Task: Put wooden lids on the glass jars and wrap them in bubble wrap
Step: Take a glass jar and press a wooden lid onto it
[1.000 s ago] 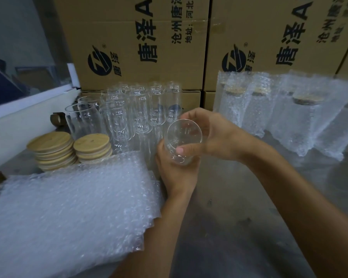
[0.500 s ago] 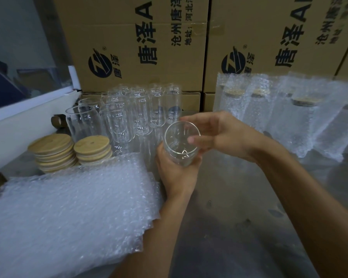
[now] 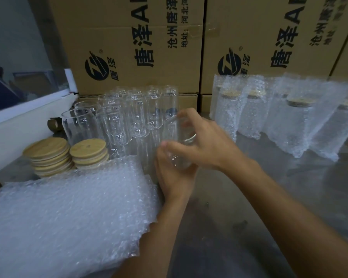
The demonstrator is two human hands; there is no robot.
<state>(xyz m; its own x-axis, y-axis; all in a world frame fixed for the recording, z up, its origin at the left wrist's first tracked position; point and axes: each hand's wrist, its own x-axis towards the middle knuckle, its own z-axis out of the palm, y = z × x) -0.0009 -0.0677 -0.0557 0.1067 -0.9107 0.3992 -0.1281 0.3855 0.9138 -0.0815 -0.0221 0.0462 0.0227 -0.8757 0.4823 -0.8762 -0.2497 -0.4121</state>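
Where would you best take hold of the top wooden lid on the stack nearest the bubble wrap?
Probably by its rim, from above. The lid lies flat on top of its stack, so only its round edge offers a hold for fingers and thumb on opposite sides. The right side looks freest: another lid stack crowds the left and empty glass jars stand close behind.
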